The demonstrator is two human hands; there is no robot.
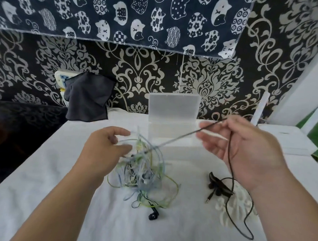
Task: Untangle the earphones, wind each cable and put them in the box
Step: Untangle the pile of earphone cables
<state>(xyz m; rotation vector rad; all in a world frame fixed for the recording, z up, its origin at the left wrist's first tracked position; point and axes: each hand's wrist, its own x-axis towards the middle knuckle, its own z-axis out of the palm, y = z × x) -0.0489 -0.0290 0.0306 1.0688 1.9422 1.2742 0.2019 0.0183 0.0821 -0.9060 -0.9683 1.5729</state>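
Observation:
A tangle of blue, green and white earphone cables point(144, 170) lies on the white table point(80, 171). My left hand point(103, 147) pinches strands at the top of the tangle. A black cable point(179, 137) runs taut from the tangle up to my right hand point(244, 145), which grips it, then hangs down to the table. A black earbud point(153, 216) lies in front of the tangle. A black jack plug and earbuds point(219, 187) rest under my right hand. The translucent box point(172, 128) stands open behind the tangle, its lid point(174, 106) upright.
A dark cloth point(87, 98) hangs over a white device at the back left. A white tube point(261, 107) leans at the back right. Patterned wallpaper rises behind the table, and the table's left edge drops to a dark floor.

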